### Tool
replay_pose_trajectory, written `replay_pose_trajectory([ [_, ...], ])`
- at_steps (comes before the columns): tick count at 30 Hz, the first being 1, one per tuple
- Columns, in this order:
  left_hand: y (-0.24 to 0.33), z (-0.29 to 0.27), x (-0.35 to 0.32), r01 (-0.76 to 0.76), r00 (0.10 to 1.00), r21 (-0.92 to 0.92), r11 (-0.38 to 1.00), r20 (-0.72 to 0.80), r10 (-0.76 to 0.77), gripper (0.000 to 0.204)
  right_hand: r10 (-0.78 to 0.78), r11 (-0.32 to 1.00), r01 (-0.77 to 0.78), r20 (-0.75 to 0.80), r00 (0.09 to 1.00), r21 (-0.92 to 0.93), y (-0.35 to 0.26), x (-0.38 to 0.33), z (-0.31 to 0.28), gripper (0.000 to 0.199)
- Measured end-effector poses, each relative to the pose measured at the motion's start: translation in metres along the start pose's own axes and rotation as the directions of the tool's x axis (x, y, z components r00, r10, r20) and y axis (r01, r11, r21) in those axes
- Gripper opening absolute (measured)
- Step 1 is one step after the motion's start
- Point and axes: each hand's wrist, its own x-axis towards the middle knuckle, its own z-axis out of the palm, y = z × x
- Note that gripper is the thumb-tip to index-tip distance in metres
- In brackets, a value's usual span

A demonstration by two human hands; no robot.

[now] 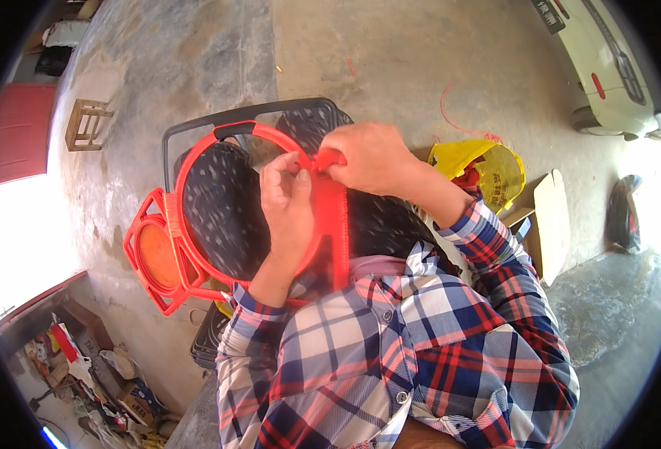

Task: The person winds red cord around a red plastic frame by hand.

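A large red ring with a black section at its top rests over my lap. A red fabric or mesh strip hangs down at the ring's right side. My left hand is closed, thumb and fingers pinching red material at the ring's edge. Just right of it, my right hand is closed around a bunched bit of the same red material. The two hands are close together, and the right one is slightly blurred. Joined to or touching the ring's left side is a red angular frame with an orange disc.
A black rectangular frame lies behind the ring. To the right stand a yellow bag with red material and an open cardboard box. A wooden stool is at far left, a white car at far right, clutter at lower left.
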Motion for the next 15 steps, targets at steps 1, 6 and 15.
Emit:
replay_pose_trajectory([
  [1, -0.007, -0.001, 0.0, -0.098, 0.995, 0.08, 0.992, 0.015, 0.097, 0.027, -0.001, 0.999, 0.003, 0.053, 0.999, -0.038, -0.001, 0.001, 0.0, 0.021],
  [6, 0.007, 0.004, 0.001, -0.147, 0.989, 0.164, 0.975, -0.004, 0.15, 0.023, 0.098, 0.921, -0.133, 0.113, 0.989, 0.367, 0.009, 0.0, -0.004, 0.016],
  [15, 0.007, 0.003, -0.001, -0.45, 0.892, 0.203, 0.87, 0.049, 0.45, 0.007, 0.167, 0.455, -0.256, 0.201, 0.965, 0.853, 0.019, -0.008, -0.034, 0.027],
])
